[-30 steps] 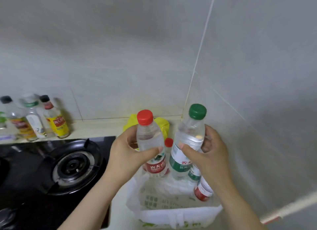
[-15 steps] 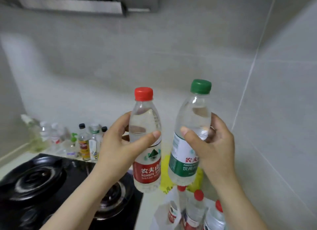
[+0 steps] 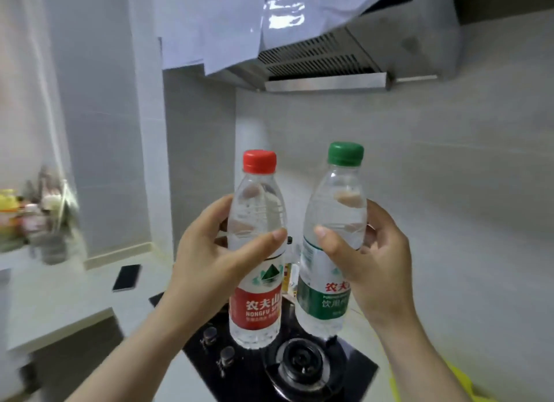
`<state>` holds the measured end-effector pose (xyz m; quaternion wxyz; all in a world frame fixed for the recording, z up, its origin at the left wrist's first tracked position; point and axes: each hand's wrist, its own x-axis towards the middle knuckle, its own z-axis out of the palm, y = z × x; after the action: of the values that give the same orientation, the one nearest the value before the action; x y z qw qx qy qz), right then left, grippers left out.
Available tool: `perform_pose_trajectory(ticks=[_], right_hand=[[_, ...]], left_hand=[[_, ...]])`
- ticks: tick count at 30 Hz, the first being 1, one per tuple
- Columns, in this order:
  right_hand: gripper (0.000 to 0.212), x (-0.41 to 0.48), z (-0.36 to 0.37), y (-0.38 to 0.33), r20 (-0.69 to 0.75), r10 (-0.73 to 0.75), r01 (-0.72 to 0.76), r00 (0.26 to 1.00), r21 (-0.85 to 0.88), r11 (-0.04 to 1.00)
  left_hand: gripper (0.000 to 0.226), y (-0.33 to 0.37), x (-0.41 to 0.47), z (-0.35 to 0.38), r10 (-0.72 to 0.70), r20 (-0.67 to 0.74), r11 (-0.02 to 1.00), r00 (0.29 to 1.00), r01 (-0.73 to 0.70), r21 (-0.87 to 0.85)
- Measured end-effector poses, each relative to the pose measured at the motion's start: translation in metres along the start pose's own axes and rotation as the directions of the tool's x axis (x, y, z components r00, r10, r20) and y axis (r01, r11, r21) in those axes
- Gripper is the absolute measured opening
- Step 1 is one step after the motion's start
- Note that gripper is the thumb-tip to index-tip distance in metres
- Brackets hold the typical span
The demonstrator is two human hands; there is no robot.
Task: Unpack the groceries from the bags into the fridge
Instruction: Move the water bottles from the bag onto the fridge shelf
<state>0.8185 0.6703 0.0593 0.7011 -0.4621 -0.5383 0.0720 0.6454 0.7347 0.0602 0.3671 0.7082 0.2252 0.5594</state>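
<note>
bottles (image 3: 257, 251): clear glossy plastic | hood (image 3: 323, 68): brushed metal | hob (image 3: 269, 371): glossy blk glass | wall (image 3: 449, 176): matt tile

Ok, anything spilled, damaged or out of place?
No spills: the red-capped clear plastic bottle in the left hand and the green-capped clear plastic bottle in the right hand look intact. Only oddity: loose white sheets hang off the steel range hood.

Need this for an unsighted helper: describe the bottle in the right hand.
Below the range hood, over the black gas hob, two water bottles are held up. The right hand grips the green bottle: green cap and label, where the red bottle beside it has red.
</note>
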Motion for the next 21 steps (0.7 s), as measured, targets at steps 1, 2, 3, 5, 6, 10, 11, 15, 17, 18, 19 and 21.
perform_pose_trajectory(ticks=[1, 2, 3, 5, 6, 10, 11, 15, 17, 18, 19, 21], right_hand=[[0.037, 0.001, 0.013, -0.002, 0.033, -0.008, 0.007, 0.999, 0.021, 1.0], [0.037, 0.003, 0.026, -0.003, 0.064, -0.016, 0.013, 0.998, 0.041, 0.999], [0.037, 0.005, 0.04, -0.005, 0.094, -0.025, 0.019, 0.995, 0.057, 0.998], [0.039, 0.008, 0.069, -0.008, 0.142, -0.045, 0.033, 0.989, 0.083, 0.996], [0.04, 0.01, 0.085, -0.009, 0.16, -0.058, 0.042, 0.985, 0.101, 0.994], [0.043, 0.014, 0.149, -0.02, 0.244, -0.117, 0.074, 0.963, 0.177, 0.981], [0.043, 0.014, 0.164, -0.023, 0.264, -0.133, 0.078, 0.955, 0.21, 0.975], [0.051, 0.009, 0.225, -0.036, 0.327, -0.173, 0.068, 0.929, 0.309, 0.949], [0.05, 0.005, 0.253, -0.041, 0.356, -0.19, 0.053, 0.915, 0.362, 0.931], [0.047, 0.003, 0.266, -0.044, 0.375, -0.199, 0.039, 0.906, 0.393, 0.919], [0.046, 0.001, 0.28, -0.046, 0.395, -0.206, 0.023, 0.895, 0.42, 0.907], [0.047, -0.004, 0.306, -0.049, 0.439, -0.222, -0.009, 0.871, 0.465, 0.885]], left_hand=[[0.051, 0.002, -0.001, -0.012, -0.004, -0.027, 1.0, 1.0, 0.004, 0.012], [0.051, 0.003, -0.002, -0.025, -0.004, -0.052, 1.0, 0.999, 0.006, 0.028], [0.05, 0.005, -0.003, -0.037, 0.002, -0.076, 0.999, 0.997, 0.002, 0.051], [0.05, 0.007, -0.006, -0.063, 0.01, -0.131, 0.996, 0.991, 0.002, 0.091], [0.049, 0.009, -0.007, -0.077, 0.014, -0.155, 0.994, 0.988, 0.003, 0.107], [0.053, 0.011, -0.01, -0.136, 0.051, -0.255, 0.981, 0.966, 0.0, 0.195], [0.054, 0.012, -0.011, -0.151, 0.059, -0.283, 0.977, 0.957, 0.003, 0.214], [0.062, 0.017, -0.02, -0.205, 0.099, -0.366, 0.947, 0.925, 0.025, 0.32], [0.06, 0.019, -0.027, -0.229, 0.112, -0.4, 0.929, 0.91, 0.047, 0.366], [0.058, 0.021, -0.031, -0.239, 0.119, -0.413, 0.921, 0.903, 0.056, 0.387], [0.056, 0.023, -0.036, -0.249, 0.123, -0.426, 0.913, 0.896, 0.066, 0.404], [0.052, 0.029, -0.045, -0.265, 0.133, -0.457, 0.897, 0.879, 0.09, 0.433]])
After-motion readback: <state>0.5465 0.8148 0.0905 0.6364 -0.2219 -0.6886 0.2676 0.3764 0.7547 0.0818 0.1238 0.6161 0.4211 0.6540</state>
